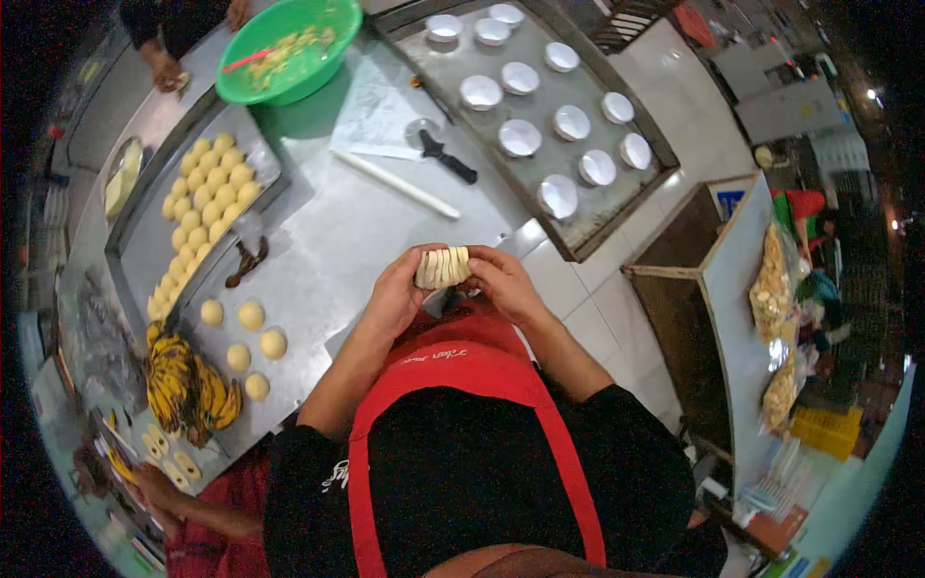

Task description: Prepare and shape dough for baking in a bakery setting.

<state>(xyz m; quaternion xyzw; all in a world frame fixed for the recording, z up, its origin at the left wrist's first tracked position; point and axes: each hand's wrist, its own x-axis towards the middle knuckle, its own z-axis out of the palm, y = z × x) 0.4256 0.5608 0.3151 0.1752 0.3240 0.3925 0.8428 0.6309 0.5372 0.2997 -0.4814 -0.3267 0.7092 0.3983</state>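
A pale roll of dough (443, 269), scored with slits all along it, is held up at the table's near edge in front of the red apron. My left hand (391, 291) grips its left end, and the fingers of my right hand (505, 280) close round its right end. Beyond them a white rolling pin (395, 183) lies slantwise on the metal table (337, 226). A black-handled tool (448, 159) rests just past the pin. To the left sit several loose dough balls (251, 315). Parts of both hands' undersides are hidden.
A large tray (578, 226) with several white paper cups (520, 138) is at the far right. Left are a tray of dough balls (207, 183), a dark peel (247, 262) and bananas (173, 376). A green bowl (289, 91) stands beyond. Other people's hands (171, 75) work nearby.
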